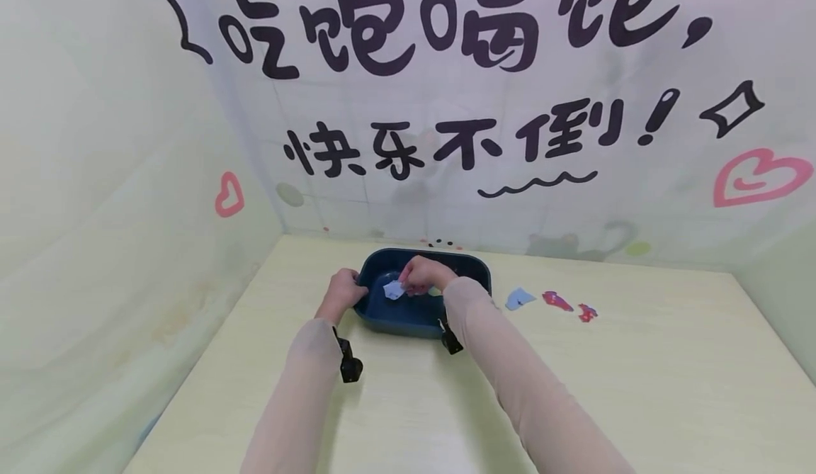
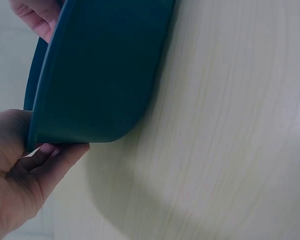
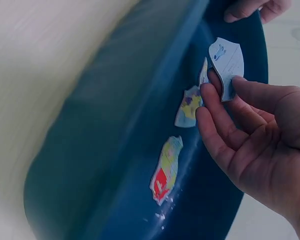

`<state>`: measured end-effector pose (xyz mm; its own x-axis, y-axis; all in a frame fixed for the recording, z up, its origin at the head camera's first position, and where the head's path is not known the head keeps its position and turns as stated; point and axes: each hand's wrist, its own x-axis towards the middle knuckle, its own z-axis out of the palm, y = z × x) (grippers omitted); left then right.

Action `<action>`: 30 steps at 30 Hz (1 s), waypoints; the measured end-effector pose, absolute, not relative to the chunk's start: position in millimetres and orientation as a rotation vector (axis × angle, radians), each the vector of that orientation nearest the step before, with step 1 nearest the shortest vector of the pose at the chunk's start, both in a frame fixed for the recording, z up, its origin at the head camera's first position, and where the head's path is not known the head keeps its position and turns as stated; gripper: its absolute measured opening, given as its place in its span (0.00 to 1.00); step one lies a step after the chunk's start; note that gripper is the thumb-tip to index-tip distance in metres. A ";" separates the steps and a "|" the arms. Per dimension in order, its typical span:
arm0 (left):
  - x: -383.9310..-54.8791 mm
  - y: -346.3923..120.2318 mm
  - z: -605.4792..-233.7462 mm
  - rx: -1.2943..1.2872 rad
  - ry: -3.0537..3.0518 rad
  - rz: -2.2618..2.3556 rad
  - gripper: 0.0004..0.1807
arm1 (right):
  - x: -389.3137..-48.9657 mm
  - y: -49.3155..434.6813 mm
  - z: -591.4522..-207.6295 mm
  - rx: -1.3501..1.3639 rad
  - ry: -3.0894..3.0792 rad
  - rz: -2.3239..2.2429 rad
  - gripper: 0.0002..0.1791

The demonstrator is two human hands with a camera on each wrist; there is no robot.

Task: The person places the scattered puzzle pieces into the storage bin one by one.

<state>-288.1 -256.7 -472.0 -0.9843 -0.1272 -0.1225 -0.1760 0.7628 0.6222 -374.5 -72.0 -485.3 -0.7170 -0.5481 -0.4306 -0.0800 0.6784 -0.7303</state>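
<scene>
A dark blue plastic basin [image 1: 408, 326] stands on the table near the back wall. My left hand [image 1: 344, 290] grips its left rim, thumb over the edge and fingers against the outer wall in the left wrist view. Reaching inside the basin, my right hand [image 1: 428, 274] pinches a light blue puzzle piece [image 3: 232, 60] that carries a small printed drawing. Below those fingers, in the right wrist view, lie a yellow-and-blue piece [image 3: 188, 107] and a longer yellow, green and red piece [image 3: 166, 170] on the basin's floor. Another piece is partly hidden behind the fingers.
Right of the basin, a light blue piece [image 1: 520, 298] and two red pieces [image 1: 557, 300] lie on the pale wooden table [image 1: 408, 396]. A printed cloth wall [image 1: 446, 212] rises behind the table, and another cloth [image 1: 210, 283] hangs along its left edge.
</scene>
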 end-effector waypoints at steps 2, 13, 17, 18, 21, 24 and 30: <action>-302.8 -268.1 -496.3 -0.169 2.907 1.063 0.07 | -391.8 -76.2 -511.4 -0.484 2.231 -0.930 0.05; -265.0 -243.3 -441.3 -0.314 2.873 0.994 0.06 | -451.8 -115.3 -619.8 -0.365 2.213 -1.010 0.06; -263.2 -239.4 -437.4 -0.318 2.856 1.015 0.05 | -500.0 -125.1 -687.6 -0.336 2.187 -1.018 0.09; -262.9 -239.1 -437.8 -0.324 2.854 1.017 0.05 | -508.3 -126.8 -700.5 -0.336 2.190 -1.014 0.09; -263.7 -240.2 -440.6 -0.337 2.853 1.019 0.05 | -524.9 -130.2 -727.1 -0.357 2.203 -1.000 0.10; -264.3 -241.2 -441.8 -0.343 2.847 1.022 0.06 | -531.0 -131.4 -737.2 -0.371 2.212 -0.988 0.10; -264.6 -239.8 -440.5 -0.340 2.832 1.031 0.06 | -521.3 -127.0 -722.7 -0.379 2.238 -0.953 0.10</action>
